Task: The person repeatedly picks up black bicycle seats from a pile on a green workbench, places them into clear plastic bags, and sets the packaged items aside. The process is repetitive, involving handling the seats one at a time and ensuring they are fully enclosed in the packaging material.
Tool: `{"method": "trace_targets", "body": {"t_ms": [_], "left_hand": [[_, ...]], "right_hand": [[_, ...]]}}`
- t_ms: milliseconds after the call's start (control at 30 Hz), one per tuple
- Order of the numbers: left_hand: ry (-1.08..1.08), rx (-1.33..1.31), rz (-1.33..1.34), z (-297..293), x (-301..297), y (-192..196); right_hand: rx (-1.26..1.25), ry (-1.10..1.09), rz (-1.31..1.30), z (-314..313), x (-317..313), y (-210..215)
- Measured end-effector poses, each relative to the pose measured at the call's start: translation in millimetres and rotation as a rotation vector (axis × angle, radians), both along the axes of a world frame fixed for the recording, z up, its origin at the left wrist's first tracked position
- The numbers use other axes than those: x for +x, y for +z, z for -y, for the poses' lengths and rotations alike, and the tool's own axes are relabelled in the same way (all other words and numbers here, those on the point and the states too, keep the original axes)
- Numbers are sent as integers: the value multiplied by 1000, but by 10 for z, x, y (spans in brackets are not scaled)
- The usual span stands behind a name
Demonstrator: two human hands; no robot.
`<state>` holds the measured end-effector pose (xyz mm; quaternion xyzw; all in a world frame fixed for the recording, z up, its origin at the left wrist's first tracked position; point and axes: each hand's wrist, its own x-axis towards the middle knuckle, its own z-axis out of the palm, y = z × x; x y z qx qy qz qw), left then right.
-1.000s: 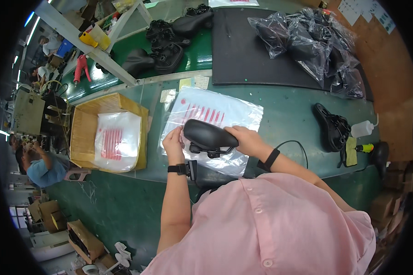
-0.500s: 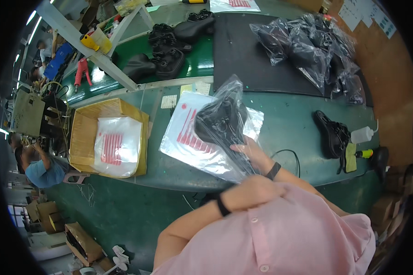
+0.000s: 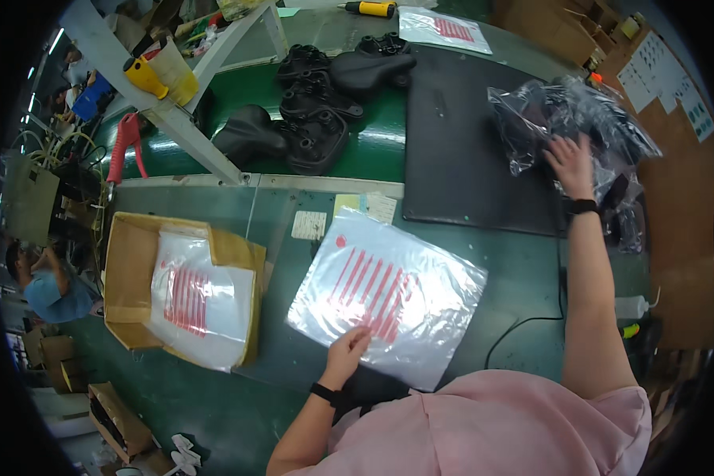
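Observation:
My left hand (image 3: 346, 355), fingers curled together, pinches the near edge of a clear plastic bag (image 3: 444, 285) with red print. The bag lies flat on a stack of such bags on the green table. Farther off to the right, my right hand (image 3: 573, 165) rests with fingers spread on a pile of bicycle saddles wrapped in clear plastic (image 3: 547, 111). No grip shows in it. The pile sits on a black mat (image 3: 476, 143). Several unwrapped black saddles (image 3: 317, 119) stand at the back left.
A cardboard box (image 3: 119, 278) holding more printed bags stands left. Behind it are a white metal frame (image 3: 190, 131) and a red air gun (image 3: 124, 147). A black cable (image 3: 523, 321) crosses the table near my right forearm. A white bottle (image 3: 631, 308) lies beyond that arm.
My right hand has moved from the bagged saddle over the stack to the pile at the far right. That saddle has left the stack. My left hand has come down to the bag's edge.

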<state>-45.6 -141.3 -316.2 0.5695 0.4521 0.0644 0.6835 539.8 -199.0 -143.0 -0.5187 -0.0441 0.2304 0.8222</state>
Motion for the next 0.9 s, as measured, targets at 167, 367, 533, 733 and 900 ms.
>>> {"method": "trace_targets", "body": {"t_ms": [167,367,533,733,900], "left_hand": [[39,-214,-6,-132,53,-6],[18,-154,62,-61,-60,-17],[-26,-50,-40,-109,112,79],[65,-115,-18,-107,152,62],[272,-21,163,-415,234,425]], "right_hand": [[-473,689,148,-2323,-1343,-1167],[-984,346,588,-3875,-2518,-1826],[-926,387,641,-3774,-2366,-1817],[-602,161,485,-3448,-2683,-1554],[-148,331,306,-2214,-2309,-942]]}}
